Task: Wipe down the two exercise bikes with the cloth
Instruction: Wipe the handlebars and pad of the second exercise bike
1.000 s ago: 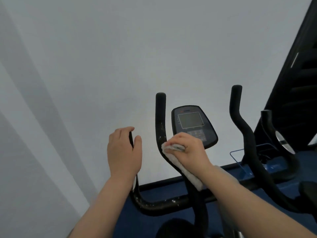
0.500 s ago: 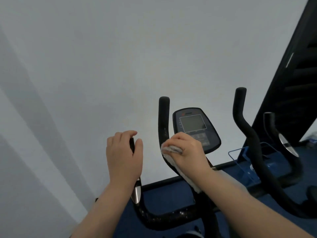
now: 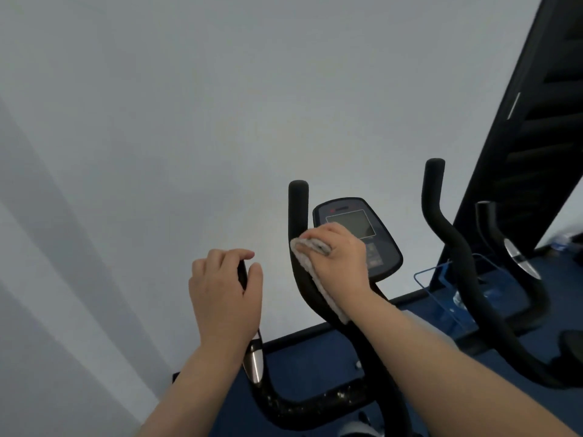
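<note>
I face a black exercise bike with a console (image 3: pixel 375 247) between its upright handlebars. My right hand (image 3: pixel 340 263) presses a white cloth (image 3: pixel 315 269) around the left upright handlebar (image 3: pixel 298 209), just below its top. My left hand (image 3: pixel 225 291) is closed over the end of the outer left grip (image 3: pixel 255 361), which has a silver sensor plate. The right upright handlebar (image 3: pixel 441 234) stands free. Part of a second bike's handlebar (image 3: pixel 517 260) shows at the right.
A pale wall fills the view ahead, close behind the bike. A tall black frame (image 3: pixel 536 137) leans at the right. A blue wire holder (image 3: pixel 448 298) sits by the blue floor (image 3: pixel 303 357) at the wall's base.
My right hand with the cloth has slid up the left upright handlebar, now covering part of the console. My left hand has stayed on the outer grip.
</note>
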Demonstrator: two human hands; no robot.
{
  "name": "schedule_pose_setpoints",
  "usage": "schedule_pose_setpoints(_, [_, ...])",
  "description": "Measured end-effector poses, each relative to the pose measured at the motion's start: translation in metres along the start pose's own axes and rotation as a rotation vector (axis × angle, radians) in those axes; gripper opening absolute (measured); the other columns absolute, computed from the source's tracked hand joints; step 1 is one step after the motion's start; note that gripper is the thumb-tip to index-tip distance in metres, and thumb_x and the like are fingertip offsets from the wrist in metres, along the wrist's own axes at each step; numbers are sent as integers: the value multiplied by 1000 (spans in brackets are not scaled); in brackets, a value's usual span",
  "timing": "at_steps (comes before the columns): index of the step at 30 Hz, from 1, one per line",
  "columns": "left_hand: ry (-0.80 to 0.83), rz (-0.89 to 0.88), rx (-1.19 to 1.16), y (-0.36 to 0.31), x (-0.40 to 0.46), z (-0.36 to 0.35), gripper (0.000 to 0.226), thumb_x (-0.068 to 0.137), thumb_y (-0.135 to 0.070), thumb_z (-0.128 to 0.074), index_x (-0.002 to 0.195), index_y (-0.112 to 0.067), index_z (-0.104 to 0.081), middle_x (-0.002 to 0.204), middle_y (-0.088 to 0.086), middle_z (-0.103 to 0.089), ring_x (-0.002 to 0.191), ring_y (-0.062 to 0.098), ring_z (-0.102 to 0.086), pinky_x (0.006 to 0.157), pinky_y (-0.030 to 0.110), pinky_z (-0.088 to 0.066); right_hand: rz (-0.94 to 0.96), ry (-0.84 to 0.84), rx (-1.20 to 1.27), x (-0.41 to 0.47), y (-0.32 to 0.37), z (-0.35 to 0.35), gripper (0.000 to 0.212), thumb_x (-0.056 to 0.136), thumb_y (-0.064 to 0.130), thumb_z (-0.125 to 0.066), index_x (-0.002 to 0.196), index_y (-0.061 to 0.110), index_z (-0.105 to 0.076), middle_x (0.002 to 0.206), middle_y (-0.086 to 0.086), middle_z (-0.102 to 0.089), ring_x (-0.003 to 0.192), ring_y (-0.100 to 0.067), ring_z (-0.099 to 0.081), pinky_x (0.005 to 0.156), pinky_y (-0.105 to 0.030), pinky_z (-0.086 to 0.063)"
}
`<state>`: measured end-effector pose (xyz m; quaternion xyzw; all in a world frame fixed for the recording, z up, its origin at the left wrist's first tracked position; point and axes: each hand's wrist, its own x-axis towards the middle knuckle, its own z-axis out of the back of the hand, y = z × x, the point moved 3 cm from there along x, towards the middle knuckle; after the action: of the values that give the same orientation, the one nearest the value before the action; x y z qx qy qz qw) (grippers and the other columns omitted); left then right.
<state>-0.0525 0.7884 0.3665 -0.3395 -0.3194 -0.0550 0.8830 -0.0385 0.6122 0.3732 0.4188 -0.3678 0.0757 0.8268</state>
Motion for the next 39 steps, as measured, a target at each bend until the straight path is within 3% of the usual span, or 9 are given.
schedule_pose_setpoints(5, [8, -9, -5, 1, 1, 3, 13, 86, -22, -61, 98, -23, -66, 94, -8, -55, 88, 13, -40, 75, 30, -31, -428, -317, 148, -2, -21, 27, 8, 80, 27, -73, 74, 33, -70, 84, 12, -68, 73, -4, -64, 69, -11, -49])
schedule_pose_setpoints(9, [7, -14, -12, 2, 1, 3, 14, 85, -21, -62, 98, -22, -66, 94, -7, -56, 87, 12, -40, 74, 30, -31, -206, -249, 193, 30, 12, 52, 12, 79, 26, -74, 80, 36, -68, 86, 20, -65, 85, 4, -61, 76, -9, -44])
schedule_pose_setpoints(13, [5, -3, -39, 2, 0, 4, 12, 85, -19, -62, 96, -22, -67, 92, -7, -58, 87, 12, -42, 75, 29, -30, 140, 99, -45, 79, 49, 37, 13, 82, 19, -71, 94, 24, -73, 97, 9, -61, 90, -2, -58, 82, -12, -41])
schedule_pose_setpoints(16, [3, -27, -63, 3, 6, 8, 8, 85, -16, -62, 88, -21, -68, 86, -9, -61, 82, 12, -45, 74, 29, -33, 136, 270, -158, 90, 43, 33, 14, 82, 18, -71, 95, 21, -76, 97, 4, -63, 89, -10, -59, 82, -18, -44])
schedule_pose_setpoints(21, [55, -38, -110, 7, 5, 11, 12, 87, -16, -59, 92, -23, -68, 89, -16, -61, 90, 5, -47, 80, 24, -36, -36, -35, -91, 96, 20, 59, 10, 81, 21, -70, 89, 27, -74, 92, 4, -68, 90, -9, -61, 78, -10, -40])
schedule_pose_setpoints(25, [120, -11, -134, 10, -4, 7, 27, 89, -19, -56, 114, -24, -64, 107, -20, -56, 103, -5, -44, 91, 20, -35, -31, 0, 41, 82, 27, 22, 11, 81, 24, -70, 91, 28, -74, 87, 14, -65, 85, 1, -59, 81, -9, -41])
schedule_pose_setpoints(28, [153, -5, -158, 11, -9, 6, 35, 91, -19, -53, 125, -25, -58, 119, -21, -51, 110, -10, -40, 93, 7, -26, -156, 55, -26, 60, 0, 28, 8, 82, 24, -69, 86, 30, -73, 86, 12, -67, 89, -7, -62, 82, -21, -45])
schedule_pose_setpoints(33, [128, 6, -208, 11, -9, 5, 32, 95, -17, -47, 123, -21, -61, 120, -14, -57, 112, -6, -45, 90, -3, -26, -303, -95, 162, 50, -2, 34, 20, 84, 24, -64, 76, 42, -68, 79, 26, -68, 86, 7, -63, 73, -3, -40])
schedule_pose_setpoints(39, [89, 61, -270, 10, -8, 3, 28, 95, -18, -48, 118, -22, -65, 117, -11, -61, 111, 1, -51, 92, 7, -31, -446, -123, 456, 31, 10, -8, 14, 87, 31, -64, 99, 32, -71, 103, 2, -71, 99, -10, -66, 96, -37, -49])
